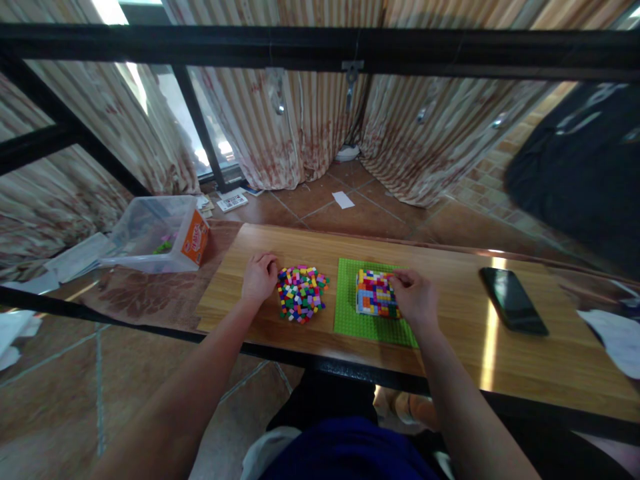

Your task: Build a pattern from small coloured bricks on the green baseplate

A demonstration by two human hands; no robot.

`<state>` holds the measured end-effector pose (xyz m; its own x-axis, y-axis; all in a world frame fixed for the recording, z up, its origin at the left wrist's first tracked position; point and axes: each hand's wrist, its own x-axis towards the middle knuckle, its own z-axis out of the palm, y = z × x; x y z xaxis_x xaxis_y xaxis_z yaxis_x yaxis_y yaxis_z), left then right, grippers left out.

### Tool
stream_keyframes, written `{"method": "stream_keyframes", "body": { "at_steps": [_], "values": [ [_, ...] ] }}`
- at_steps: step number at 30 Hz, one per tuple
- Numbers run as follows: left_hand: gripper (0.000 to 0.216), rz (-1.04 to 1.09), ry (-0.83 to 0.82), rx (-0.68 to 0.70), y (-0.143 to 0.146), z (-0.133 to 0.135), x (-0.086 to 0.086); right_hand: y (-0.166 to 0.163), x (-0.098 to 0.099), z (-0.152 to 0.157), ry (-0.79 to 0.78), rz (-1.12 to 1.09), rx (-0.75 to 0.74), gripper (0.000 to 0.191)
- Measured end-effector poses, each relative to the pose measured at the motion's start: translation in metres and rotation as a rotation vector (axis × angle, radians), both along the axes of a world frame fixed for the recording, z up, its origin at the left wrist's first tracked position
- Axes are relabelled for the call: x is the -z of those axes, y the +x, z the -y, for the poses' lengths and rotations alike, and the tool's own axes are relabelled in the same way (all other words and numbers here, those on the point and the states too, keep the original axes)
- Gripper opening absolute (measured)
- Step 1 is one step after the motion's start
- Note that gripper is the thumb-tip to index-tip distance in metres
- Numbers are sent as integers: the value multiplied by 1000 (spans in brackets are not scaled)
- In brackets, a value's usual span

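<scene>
A green baseplate (346,313) lies on the wooden board, bearing a block of many-coloured building bricks (374,293). My right hand (416,297) is at the block's right edge, its thumb and fingertips pinched together against the bricks. Whatever sits between those fingertips is too small to make out. To the left of the baseplate is a loose pile of small coloured bricks (302,293). My left hand (260,277) rests at the pile's left edge with its fingers curled together. Its fingertips are partly hidden, and I cannot see what they hold, if anything.
A black phone (514,301) lies on the right part of the wooden board (450,347). Left of the board stands a clear plastic box (150,233) with an orange label. A black metal bar (320,47) crosses above, before striped curtains (320,127). Papers (613,340) lie at the right.
</scene>
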<state>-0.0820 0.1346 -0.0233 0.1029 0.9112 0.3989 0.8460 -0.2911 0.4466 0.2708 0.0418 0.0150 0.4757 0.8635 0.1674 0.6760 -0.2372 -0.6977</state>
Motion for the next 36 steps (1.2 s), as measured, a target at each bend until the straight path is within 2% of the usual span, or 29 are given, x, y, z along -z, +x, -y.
{"method": "stream_keyframes", "body": {
  "at_steps": [14,25,33,36],
  "values": [
    [24,9,-13,2,0,0,-1,5,5,-4,-22,-136,59,44],
    [24,-2,-6,0,0,0,0,6,0,-9,-31,-208,82,38],
    [24,2,-7,7,1,2,-2,5,-8,-6,-73,-89,69,36],
    [24,6,-9,17,1,2,-2,-8,-15,1,-13,30,84,33]
  ]
}}
